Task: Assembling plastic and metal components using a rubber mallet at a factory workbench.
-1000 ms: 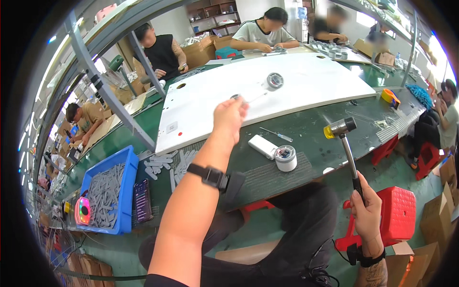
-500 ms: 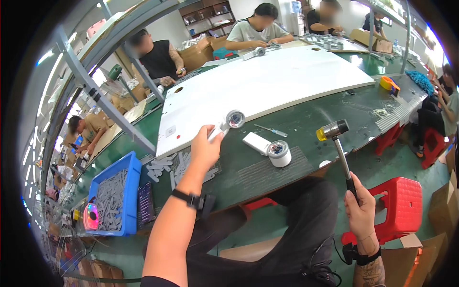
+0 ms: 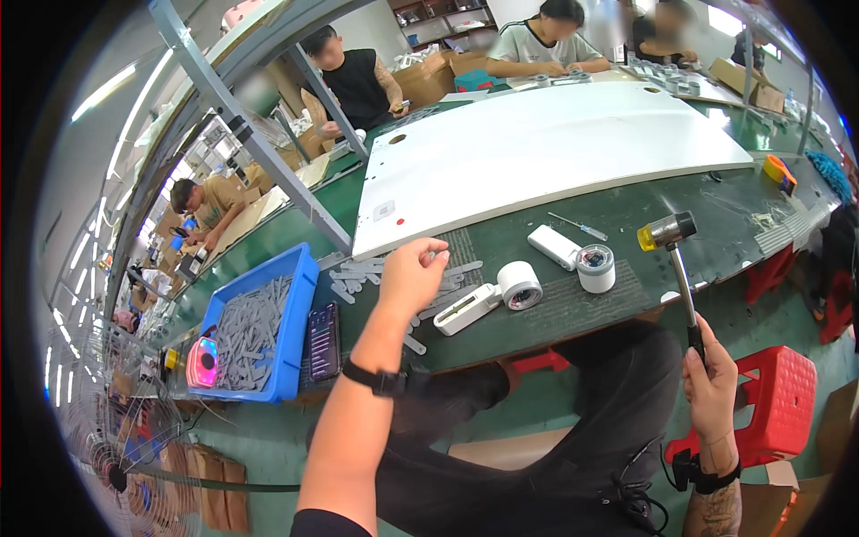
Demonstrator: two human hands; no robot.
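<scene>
The left hand (image 3: 413,273) hovers, fingers curled shut, over loose flat grey strips (image 3: 358,273) on the ribbed green counter (image 3: 626,215); whether it pinches anything I cannot tell. Lift one thin strip by its edge. The right hand (image 3: 711,385) grips a slim-handled mallet (image 3: 667,233) upright beside the smooth white panel (image 3: 555,143).

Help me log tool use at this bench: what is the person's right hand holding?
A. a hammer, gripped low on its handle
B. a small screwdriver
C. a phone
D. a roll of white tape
A: the right hand is closed around the lower handle of the hammer, whose head is raised above the green bench; the tape roll lies untouched.
</scene>
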